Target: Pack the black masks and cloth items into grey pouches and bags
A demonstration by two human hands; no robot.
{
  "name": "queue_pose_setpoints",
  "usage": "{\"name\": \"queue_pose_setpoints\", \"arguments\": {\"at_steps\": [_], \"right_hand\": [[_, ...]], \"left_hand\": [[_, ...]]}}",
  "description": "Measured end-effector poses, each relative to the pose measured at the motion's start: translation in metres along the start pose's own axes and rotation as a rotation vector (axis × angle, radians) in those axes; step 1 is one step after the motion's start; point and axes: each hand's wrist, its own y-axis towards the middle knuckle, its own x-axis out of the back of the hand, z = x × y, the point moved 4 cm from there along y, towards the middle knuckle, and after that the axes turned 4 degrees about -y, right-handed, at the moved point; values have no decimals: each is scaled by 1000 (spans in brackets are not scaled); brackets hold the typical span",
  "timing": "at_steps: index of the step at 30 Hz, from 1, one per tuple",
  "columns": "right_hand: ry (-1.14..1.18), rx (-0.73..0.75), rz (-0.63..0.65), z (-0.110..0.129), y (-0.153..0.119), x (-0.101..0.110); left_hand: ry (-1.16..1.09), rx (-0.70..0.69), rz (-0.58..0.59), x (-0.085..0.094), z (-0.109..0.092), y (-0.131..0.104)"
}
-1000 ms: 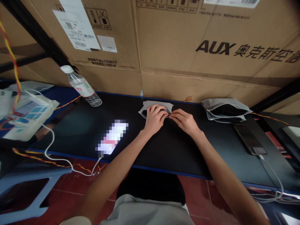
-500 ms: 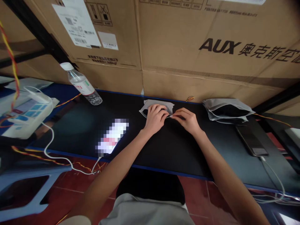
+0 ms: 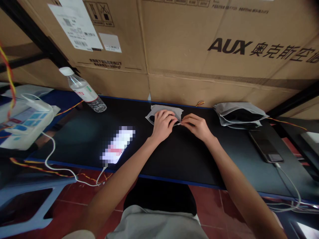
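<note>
A frosted grey zip bag point(image 3: 159, 108) with something black inside lies on the black tabletop, in front of the cardboard box. My left hand point(image 3: 163, 125) rests over its middle, with curled fingers gripping its near edge and covering part of it. At the bag's right corner, my right hand point(image 3: 195, 126) pinches the small white zip slider point(image 3: 178, 123) between thumb and fingertips. Off to the right sit more frosted zip bags point(image 3: 240, 114), stacked, with black content showing through the top one.
A water bottle point(image 3: 86, 93) leans at the back left. A lit phone point(image 3: 118, 146), blurred and on a cable, lies left of my arm; a dark phone point(image 3: 266, 146) charges at right. The large cardboard box point(image 3: 179, 49) walls off the back. A blue plastic stool point(image 3: 47, 202) stands lower left.
Both hands stay at the bag with little movement, the right still at its right corner. The whole view has shifted slightly.
</note>
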Motion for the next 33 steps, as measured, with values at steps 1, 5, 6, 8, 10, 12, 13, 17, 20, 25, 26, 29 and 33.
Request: {"name": "queue_pose_setpoints", "arguments": {"at_steps": [1,5,6,8,10,12,13,17,20,25,26,29,33], "right_hand": [[1,-4,8,1,0,0],[1,-29,32,1,1,0],[1,-37,30,0,1,0],[7,-50,17,-2,0,1],[17,-60,2,-3,0,0],[23,-72,-9,-5,-1,0],[23,-78,-14,-6,-2,-1],[21,-99,-11,-8,-3,-2],[27,-109,1,-8,-3,-3],[40,-104,2,-7,-2,-4],[52,-101,5,-7,-2,-4],[88,-92,12,-7,-2,-5],[84,-70,24,-7,-1,-3]], "left_hand": [[-4,0,-4,0,0,0],[-28,6,-10,1,-1,0],[-36,2,-19,2,-3,0],[-43,-6,-48,4,-8,-1],[-30,-3,-78,5,-13,-3],[0,12,-89,3,-15,-5],[17,19,-86,1,-16,-6],[79,23,-63,-7,-12,-8],[97,4,-55,-8,-9,-9],[102,-9,-22,-7,-9,-9],[99,-13,-19,-6,-9,-9],[84,-8,-12,-6,-8,-9],[60,5,-11,-6,-7,-8]]}}
